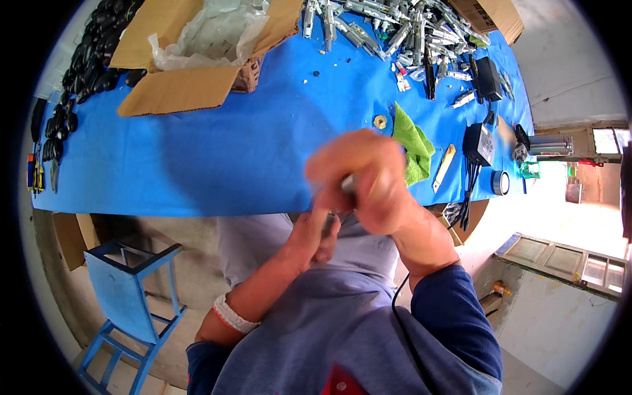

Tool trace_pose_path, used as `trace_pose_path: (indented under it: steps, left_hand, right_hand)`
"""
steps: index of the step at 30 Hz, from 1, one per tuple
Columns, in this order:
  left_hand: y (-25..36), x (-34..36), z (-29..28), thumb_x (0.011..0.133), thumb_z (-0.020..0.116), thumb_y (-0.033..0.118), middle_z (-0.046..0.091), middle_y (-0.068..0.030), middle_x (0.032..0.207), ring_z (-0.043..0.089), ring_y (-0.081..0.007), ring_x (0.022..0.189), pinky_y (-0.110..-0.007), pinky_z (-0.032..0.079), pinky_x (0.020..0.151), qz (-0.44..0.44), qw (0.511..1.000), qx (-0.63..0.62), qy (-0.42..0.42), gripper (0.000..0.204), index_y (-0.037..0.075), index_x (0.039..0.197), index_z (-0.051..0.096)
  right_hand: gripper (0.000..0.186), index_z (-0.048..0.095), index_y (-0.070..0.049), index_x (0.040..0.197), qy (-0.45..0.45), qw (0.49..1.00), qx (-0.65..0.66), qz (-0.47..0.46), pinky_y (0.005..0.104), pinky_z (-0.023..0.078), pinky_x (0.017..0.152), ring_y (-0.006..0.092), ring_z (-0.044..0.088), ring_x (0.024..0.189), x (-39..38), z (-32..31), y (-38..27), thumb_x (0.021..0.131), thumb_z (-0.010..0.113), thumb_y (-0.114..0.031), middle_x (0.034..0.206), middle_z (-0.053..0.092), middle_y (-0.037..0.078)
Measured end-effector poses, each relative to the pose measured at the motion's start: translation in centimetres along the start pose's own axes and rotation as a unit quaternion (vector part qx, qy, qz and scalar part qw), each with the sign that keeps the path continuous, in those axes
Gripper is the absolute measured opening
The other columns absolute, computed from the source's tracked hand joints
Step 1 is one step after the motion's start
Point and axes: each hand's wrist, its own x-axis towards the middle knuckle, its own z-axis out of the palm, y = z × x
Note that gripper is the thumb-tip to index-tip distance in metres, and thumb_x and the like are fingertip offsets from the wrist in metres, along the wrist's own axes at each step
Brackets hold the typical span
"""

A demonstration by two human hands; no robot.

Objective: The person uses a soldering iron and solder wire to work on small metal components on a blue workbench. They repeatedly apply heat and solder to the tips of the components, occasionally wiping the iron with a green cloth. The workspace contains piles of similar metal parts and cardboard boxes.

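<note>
My right hand (368, 181) is raised in front of the table's near edge, close to the view and blurred. Its fingers are wrapped round something that shows only as a small grey metal end (347, 184); its kind I cannot make out. Below and a little to the left, over my lap, my left hand (315, 240) is closed. A dark grey piece (328, 224) shows between its fingers, mostly hidden. Just beyond my right hand, a green cloth (413, 145) lies on the blue-covered table (250, 151), with a yellowish ring (380, 122) beside it.
An open cardboard box (178, 92) with plastic lining stands at the back left, near black rounded parts (99, 52). Metal parts (395, 33) are heaped at the far right. A utility knife (444, 168), a black power adapter (478, 145) and a blue chair (125, 289) are also around.
</note>
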Motion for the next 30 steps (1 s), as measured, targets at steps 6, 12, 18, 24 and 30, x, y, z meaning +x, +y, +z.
trace_pose_path:
  steps: [6, 12, 18, 24, 30]
  left_hand:
    - [0.8, 0.2, 0.1, 0.09, 0.04, 0.066, 0.031, 0.0031, 0.047, 0.029, -0.0105, 0.035, -0.027, 0.025, 0.037, -0.019, 1.0, -0.007, -0.017, 0.059, 0.011, 0.069, 0.045]
    - [0.6, 0.2, 0.4, 0.087, 0.036, 0.075, 0.031, 0.0029, 0.046, 0.03, -0.0109, 0.034, -0.026, 0.026, 0.036, -0.033, 0.999, -0.03, -0.011, 0.066, 0.012, 0.069, 0.045]
    - [0.6, 0.2, 0.5, 0.085, 0.034, 0.077, 0.03, 0.0025, 0.045, 0.03, -0.0117, 0.033, -0.027, 0.027, 0.036, -0.027, 0.999, -0.029, -0.002, 0.068, 0.012, 0.068, 0.044]
    - [0.2, 0.3, 0.6, 0.085, 0.036, 0.077, 0.026, 0.0029, 0.047, 0.022, -0.0107, 0.035, -0.027, 0.018, 0.036, -0.034, 0.999, -0.029, 0.015, 0.067, 0.013, 0.067, 0.043]
    - [0.1, 0.0, 0.8, 0.084, 0.037, 0.078, 0.025, 0.0028, 0.047, 0.022, -0.0109, 0.035, -0.027, 0.019, 0.036, -0.029, 0.999, -0.037, 0.005, 0.067, 0.013, 0.067, 0.043]
  right_hand:
    - [0.032, 0.056, -0.002, 0.073, -0.02, 0.997, 0.049, -0.05, 0.0312, 0.04, 0.055, 0.02, 0.049, 0.061, 0.2, 0.3, 0.7, 0.093, 0.049, -0.025, 0.065, 0.054, 0.008]
    - [0.027, 0.054, 0.0, 0.084, 0.171, 0.982, 0.064, -0.04, 0.0271, 0.041, 0.052, 0.0112, 0.048, 0.058, -0.3, 0.4, -0.8, 0.097, 0.051, -0.024, 0.079, 0.054, 0.009]
    - [0.03, 0.046, -0.001, 0.096, 0.251, 0.962, -0.04, -0.094, 0.0266, 0.044, 0.05, 0.0145, 0.046, 0.056, -0.7, -0.3, 0.1, 0.1, 0.045, -0.03, 0.075, 0.05, 0.012]
    - [0.037, 0.042, -0.003, 0.085, 0.274, 0.958, -0.019, -0.087, 0.0245, 0.036, 0.042, 0.0119, 0.039, 0.049, -1.2, 0.6, 0.0, 0.101, 0.041, -0.036, 0.065, 0.044, 0.009]
    - [0.052, 0.041, -0.006, 0.068, 0.176, 0.981, 0.085, -0.012, 0.0255, 0.029, 0.039, 0.0112, 0.035, 0.044, -1.4, -1.0, -0.3, 0.098, 0.041, -0.048, 0.054, 0.04, 0.004]
